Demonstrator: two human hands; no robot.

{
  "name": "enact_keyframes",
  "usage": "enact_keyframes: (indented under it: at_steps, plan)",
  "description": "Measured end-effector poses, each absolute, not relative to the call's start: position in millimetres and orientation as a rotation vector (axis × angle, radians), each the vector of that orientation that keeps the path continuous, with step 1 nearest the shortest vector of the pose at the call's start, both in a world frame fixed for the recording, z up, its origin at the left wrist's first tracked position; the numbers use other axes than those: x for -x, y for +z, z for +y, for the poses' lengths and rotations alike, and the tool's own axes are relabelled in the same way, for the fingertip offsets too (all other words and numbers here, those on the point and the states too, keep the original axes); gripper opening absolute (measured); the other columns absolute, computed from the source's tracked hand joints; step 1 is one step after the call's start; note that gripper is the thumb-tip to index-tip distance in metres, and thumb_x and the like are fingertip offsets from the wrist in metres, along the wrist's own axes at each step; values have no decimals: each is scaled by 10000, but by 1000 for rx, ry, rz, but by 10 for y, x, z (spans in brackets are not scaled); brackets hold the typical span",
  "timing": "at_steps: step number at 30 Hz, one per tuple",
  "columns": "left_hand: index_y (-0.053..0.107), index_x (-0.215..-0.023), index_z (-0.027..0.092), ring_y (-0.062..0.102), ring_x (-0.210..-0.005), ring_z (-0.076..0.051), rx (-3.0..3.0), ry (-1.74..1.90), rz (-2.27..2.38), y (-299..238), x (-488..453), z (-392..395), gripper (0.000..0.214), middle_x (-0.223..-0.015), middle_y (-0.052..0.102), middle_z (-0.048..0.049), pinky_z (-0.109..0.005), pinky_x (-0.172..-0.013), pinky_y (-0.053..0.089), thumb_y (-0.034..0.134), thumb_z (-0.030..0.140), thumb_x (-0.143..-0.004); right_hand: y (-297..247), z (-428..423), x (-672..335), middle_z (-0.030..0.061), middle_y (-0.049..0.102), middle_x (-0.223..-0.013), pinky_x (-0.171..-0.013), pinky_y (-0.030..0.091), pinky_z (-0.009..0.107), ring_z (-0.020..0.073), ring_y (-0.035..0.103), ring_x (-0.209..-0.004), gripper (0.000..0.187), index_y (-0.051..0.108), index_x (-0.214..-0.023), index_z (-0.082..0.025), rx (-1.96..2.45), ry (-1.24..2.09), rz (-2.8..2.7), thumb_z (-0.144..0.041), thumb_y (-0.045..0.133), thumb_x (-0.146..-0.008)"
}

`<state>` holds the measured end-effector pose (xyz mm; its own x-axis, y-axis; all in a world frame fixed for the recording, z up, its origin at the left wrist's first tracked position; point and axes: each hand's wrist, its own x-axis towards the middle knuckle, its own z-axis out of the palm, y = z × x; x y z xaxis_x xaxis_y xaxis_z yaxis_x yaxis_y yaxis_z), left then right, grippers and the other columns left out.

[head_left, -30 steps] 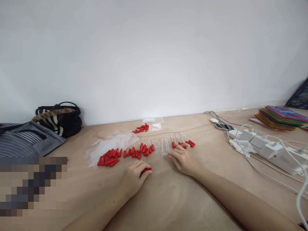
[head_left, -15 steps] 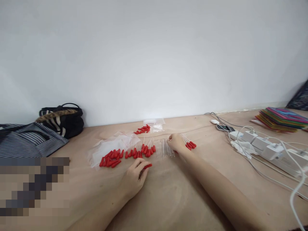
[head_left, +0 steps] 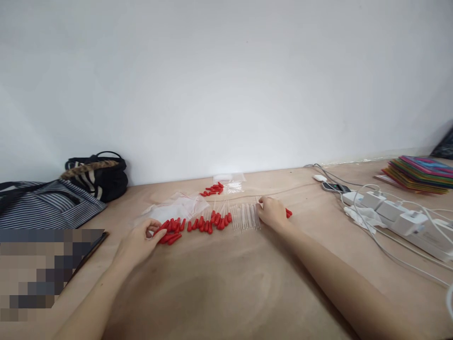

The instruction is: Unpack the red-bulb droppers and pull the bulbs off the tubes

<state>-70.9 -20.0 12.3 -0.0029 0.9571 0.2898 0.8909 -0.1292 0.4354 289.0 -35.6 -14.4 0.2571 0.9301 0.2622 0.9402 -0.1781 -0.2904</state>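
Observation:
My left hand (head_left: 141, 238) is at the left end of a pile of red rubber bulbs (head_left: 173, 225), its thumb and fingers closed around one bulb at the edge. A row of red bulbs continues to the right, some with clear thin tubes fitted behind them. Beside these lies a row of loose clear dropper tubes (head_left: 244, 217). My right hand (head_left: 274, 213) is at the right end of that row, fingers pinched on a tube that is mostly hidden. Past its wrist, red bulb ends (head_left: 289, 213) stick out, partly covered by the hand.
Clear plastic bags (head_left: 177, 205) lie behind the bulbs. Further back are more red bulbs (head_left: 214, 190) and a bag with tubes (head_left: 233, 185). A power strip (head_left: 406, 224) with chargers and cables, and stacked colourful sheets (head_left: 417, 174), are at right. Bags (head_left: 99, 177) stand left.
My left hand has moved left from the front of the row, where it held a red bulb, to the pile. My right hand stays by the tubes. The view has shifted slightly.

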Motion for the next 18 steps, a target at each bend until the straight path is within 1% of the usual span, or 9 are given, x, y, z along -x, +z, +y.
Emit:
enact_keyframes:
  at_steps: [3, 7, 13, 16, 18]
  plan:
    - [545, -856, 193, 591, -718, -209, -2207, 614, 1971, 141, 652, -242, 259, -838, 648, -51, -297, -614, 425, 493, 412, -728, -161, -502, -3069, 83, 664, -864, -701, 317, 295, 200, 592, -830, 232, 608, -878, -175, 2084, -69, -1730, -235, 390, -823]
    - [548, -866, 189, 595, -723, -223, -2192, 545, 2095, 169, 565, -275, 284, -867, 657, -69, -313, -627, 422, 446, 428, -751, -221, -693, -3251, 39, 673, -799, -712, 261, 294, 169, 589, -763, 218, 614, -817, -186, 2049, -83, -1733, -245, 404, -821]
    - [570, -910, 183, 610, -752, -230, -2167, 609, 2145, 163, 570, -247, 389, -850, 677, -69, -300, -628, 432, 452, 500, -719, -240, -773, -3306, 13, 667, -736, -683, 205, 289, 150, 568, -726, 230, 631, -743, -205, 1978, -67, -1695, -290, 428, -809]
    - [581, -920, 181, 609, -735, -232, -2169, 633, 2165, 167, 600, -234, 397, -854, 678, -67, -303, -612, 436, 437, 499, -732, -225, -776, -3278, 10, 659, -732, -665, 190, 287, 154, 553, -732, 246, 633, -707, -212, 1960, -98, -1759, -359, 457, -797]
    - [593, -915, 180, 604, -731, -241, -2241, 729, 2195, 159, 588, -240, 389, -880, 672, -75, -320, -618, 438, 425, 489, -749, -219, -783, -3243, 10, 648, -706, -659, 187, 286, 156, 542, -725, 271, 628, -675, -207, 1961, -130, -1817, -418, 487, -773]
